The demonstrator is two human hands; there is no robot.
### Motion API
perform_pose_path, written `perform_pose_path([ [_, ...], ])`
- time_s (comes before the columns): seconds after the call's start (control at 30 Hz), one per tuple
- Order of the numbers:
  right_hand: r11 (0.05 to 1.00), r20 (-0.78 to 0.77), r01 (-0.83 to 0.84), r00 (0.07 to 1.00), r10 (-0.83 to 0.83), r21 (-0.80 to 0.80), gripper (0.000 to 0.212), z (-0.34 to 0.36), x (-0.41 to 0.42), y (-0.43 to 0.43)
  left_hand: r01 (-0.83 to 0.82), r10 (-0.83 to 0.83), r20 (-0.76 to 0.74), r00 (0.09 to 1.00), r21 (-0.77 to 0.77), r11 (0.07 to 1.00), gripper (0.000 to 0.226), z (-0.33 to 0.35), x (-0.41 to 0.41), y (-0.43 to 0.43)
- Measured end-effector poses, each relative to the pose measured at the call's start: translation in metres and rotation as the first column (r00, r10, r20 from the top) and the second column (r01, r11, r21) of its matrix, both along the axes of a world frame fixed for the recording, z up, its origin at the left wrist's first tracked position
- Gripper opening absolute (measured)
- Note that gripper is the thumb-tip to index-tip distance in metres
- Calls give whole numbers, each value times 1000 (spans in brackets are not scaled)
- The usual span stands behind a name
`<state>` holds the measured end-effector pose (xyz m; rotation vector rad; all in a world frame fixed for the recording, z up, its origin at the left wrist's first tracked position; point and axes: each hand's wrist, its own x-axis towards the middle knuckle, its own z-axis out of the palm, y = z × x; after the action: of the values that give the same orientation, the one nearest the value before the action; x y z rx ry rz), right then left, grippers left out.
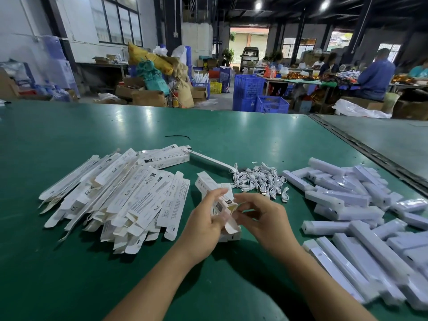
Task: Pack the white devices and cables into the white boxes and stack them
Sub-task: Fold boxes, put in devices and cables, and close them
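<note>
Green tabletop point(231, 135) fills the near half of a busy workshop, and the work is laid out on it in three groups. Flat, unfolded white boxes point(115, 198) are heaped at the left, a small tangle of white cables point(261, 179) lies in the middle just beyond the hands, and wrapped white devices point(352, 212) are piled at the right. One long box point(208, 162) with a device in it is seen lying at the far side of the heap.

A single box point(222, 205) is held between the hands, near the centre. It is gripped by the left hand point(206, 218), whose fingers point(217, 193) are closed around its body, while the end flap is pinched by the right hand point(261, 218). Whether anything is already inside this box cannot be told, since the opening is covered by the fingers.

The step in hand is judged to be opening the box into a tube and setting its end flap. It is done well if the body is squeezed gently along its creases so that the sleeve springs square, not crushed. The near flap should be tucked fully before a device is slid in, so that nothing drops through. A cable is best taken singly from the tangle, as neighbours are likely to be dragged along
</note>
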<state>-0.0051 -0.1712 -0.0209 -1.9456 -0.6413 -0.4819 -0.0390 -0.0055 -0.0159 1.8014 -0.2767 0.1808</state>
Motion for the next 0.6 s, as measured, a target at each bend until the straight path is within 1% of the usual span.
perform_pose_path([
  [0.07, 1000, 8, 24, 1000, -24, 13, 40, -3, -1, 2, -42, 38, 35, 999, 120, 992, 45, 0, 0, 1],
  [0.1, 999, 14, 29, 999, -30, 22, 40, -4, -1, 3, -67, 56, 70, 996, 156, 985, 47, 1, 0, 1],
  [0.13, 999, 11, 32, 999, -32, 33, 40, -4, -2, 4, -81, 67, 96, 993, 155, 985, 50, 1, 0, 2],
  [0.2, 997, -4, 36, 999, -36, 63, 38, -3, -3, 7, -94, 86, 103, 991, 77, 993, 53, 3, 0, 2],
  [0.27, 998, 27, 11, 1000, -13, 67, 31, -1, -3, 8, -106, 112, 96, 989, -60, 993, 51, 2, 3, 2],
  [0.33, 999, 131, -27, 991, 31, -31, 21, 1, -3, 5, -119, 136, 81, 987, -193, 974, 48, 2, 5, 3],
  [0.37, 996, 167, -37, 985, 51, -85, 21, 3, -4, 3, -121, 141, 68, 988, -238, 964, 47, 2, 6, 3],
  [0.47, 979, 191, -84, 974, 120, -185, 22, 7, -6, 0, -113, 132, 34, 991, -333, 936, 44, 2, 7, 5],
  [0.53, 974, 200, -88, 971, 130, -207, 23, 7, -7, 2, -105, 117, 4, 993, -406, 908, 41, 3, 7, 6],
  [0.6, 983, 212, -61, 972, 98, -173, 23, 5, -8, 5, -89, 86, -27, 996, -477, 874, 35, 3, 8, 6],
])
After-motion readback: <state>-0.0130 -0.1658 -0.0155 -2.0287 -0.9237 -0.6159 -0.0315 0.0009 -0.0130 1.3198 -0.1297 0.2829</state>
